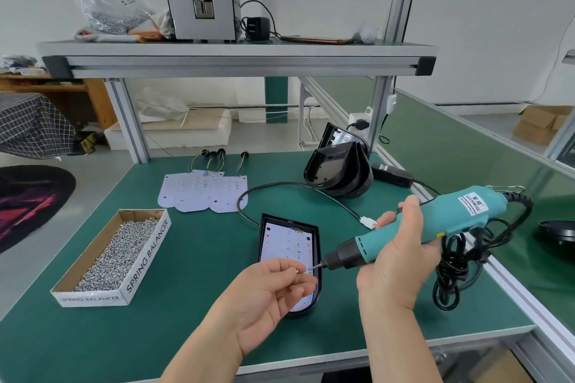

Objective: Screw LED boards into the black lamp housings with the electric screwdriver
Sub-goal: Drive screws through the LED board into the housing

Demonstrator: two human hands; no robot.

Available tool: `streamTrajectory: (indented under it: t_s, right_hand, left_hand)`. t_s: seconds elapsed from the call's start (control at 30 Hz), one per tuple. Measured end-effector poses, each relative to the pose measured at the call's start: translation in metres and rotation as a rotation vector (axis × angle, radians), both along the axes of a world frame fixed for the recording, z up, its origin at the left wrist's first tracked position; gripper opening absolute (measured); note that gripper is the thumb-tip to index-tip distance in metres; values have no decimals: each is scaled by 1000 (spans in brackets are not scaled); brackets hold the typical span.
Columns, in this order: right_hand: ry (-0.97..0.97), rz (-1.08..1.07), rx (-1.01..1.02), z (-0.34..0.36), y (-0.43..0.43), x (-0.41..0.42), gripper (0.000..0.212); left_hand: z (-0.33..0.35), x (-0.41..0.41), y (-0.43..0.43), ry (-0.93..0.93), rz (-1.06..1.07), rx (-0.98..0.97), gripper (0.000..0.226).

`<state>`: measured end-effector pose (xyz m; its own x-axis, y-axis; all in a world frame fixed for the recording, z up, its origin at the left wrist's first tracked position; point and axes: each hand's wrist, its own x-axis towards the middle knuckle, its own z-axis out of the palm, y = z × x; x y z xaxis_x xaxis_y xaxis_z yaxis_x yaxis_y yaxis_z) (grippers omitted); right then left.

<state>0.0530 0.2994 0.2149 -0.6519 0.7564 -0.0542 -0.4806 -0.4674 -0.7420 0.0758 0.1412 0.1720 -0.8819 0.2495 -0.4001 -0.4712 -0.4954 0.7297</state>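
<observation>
Left grip: our left hand (273, 286) pinches something tiny, likely a screw, at the bit tip.
Right grip: our right hand (395, 261) clenches the teal electric screwdriver (435, 224).
In work: the white LED board (286, 242) sits in the flat black plastic lamp housing (263, 236) on the green table (193, 274), under both hands. We cannot tell how many screws are driven.
Left: the loose white LED boards (202, 193) and stacked empty black housings (336, 171) wait behind, so we judge most remains.

I am looking at a small assembly workshop: a green work table (193, 305) with an aluminium frame shelf (236, 51), a carton of screws (146, 261) and loose LED boards (202, 193).
</observation>
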Motion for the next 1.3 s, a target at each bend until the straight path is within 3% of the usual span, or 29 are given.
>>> streamTrajectory:
  t_s: [0.43,1.0,1.3]
  right_hand:
    - [-9,18,18,1,-2,0,16]
    - [-30,27,53,-3,0,-4,17]
    - [-69,45,77,-6,-1,-13,15]
  left_hand:
    - [5,3,6,7,18,-23,28]
    - [7,4,9,64,60,-75,24]
    - [3,3,8,360,14,-502,20]
